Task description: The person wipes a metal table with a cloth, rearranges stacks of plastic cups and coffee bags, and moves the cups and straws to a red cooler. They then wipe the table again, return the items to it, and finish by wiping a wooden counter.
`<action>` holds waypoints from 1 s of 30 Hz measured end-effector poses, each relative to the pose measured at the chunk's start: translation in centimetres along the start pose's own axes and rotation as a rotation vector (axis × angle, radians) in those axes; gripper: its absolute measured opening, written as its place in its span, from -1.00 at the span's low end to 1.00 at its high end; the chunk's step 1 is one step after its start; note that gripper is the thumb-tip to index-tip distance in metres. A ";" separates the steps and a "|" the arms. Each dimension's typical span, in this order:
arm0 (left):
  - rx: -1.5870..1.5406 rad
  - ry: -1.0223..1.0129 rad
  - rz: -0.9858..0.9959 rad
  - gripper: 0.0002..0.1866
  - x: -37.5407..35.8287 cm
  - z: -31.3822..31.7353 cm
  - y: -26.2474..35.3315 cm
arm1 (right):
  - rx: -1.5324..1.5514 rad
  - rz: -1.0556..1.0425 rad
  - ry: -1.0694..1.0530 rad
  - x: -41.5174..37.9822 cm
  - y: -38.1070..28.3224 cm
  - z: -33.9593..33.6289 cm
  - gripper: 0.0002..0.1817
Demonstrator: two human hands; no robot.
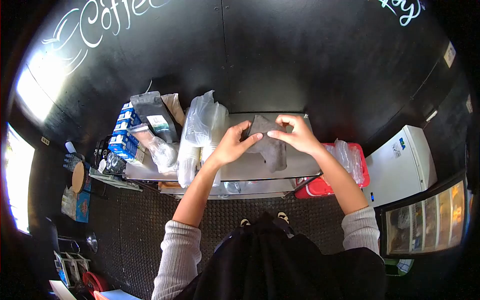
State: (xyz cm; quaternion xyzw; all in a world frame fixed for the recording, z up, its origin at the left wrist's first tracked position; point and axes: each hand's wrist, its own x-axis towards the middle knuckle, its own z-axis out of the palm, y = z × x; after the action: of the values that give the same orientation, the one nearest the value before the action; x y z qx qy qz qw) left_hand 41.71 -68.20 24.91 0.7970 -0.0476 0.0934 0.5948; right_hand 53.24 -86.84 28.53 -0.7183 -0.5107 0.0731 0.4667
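A dark grey cloth [273,152] hangs between my two hands, over the metal shelf top [240,170]. Its upper left part is pinched by my left hand [237,143], thumb against fingers. On the other side my right hand [297,134] pinches the cloth's upper right part, and the two thumb tips are close together. The lower part of the cloth droops toward the shelf's front edge. Stacked plastic cups in clear sleeves [200,130] stand just left of my left hand.
Blue and white cartons [125,132], a black pouch [156,117] and a bag of clear plastic [163,153] are at the shelf's left. To the right are a red container [320,188] with plastic-wrapped items and a white freezer [405,165]. A black wall rises behind.
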 end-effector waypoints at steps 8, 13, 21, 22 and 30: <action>0.140 0.035 0.215 -0.87 0.6 -0.4 3.0 | 0.633 0.138 -0.030 0.3 -1.4 -0.8 -0.65; 0.177 0.065 0.096 -0.79 0.5 -1.9 5.0 | 0.332 0.201 -0.154 1.9 0.6 -1.6 -0.75; 0.455 0.351 0.155 -0.82 1.5 -5.7 2.6 | -0.031 0.040 0.218 6.2 2.9 0.2 -0.81; 0.460 0.401 0.213 -0.82 1.5 -5.6 2.4 | -0.031 0.014 0.224 6.3 2.5 0.1 -0.82; 0.512 0.263 0.101 -0.80 -4.3 -1.7 -6.0 | 0.072 0.005 0.001 -0.6 9.8 5.9 -0.86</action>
State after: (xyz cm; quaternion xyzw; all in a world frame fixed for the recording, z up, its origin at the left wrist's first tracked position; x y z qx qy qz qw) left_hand 38.48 -65.00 18.83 0.8988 0.0156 0.2343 0.3701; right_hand 56.04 -84.20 17.75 -0.7024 -0.5056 0.0923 0.4924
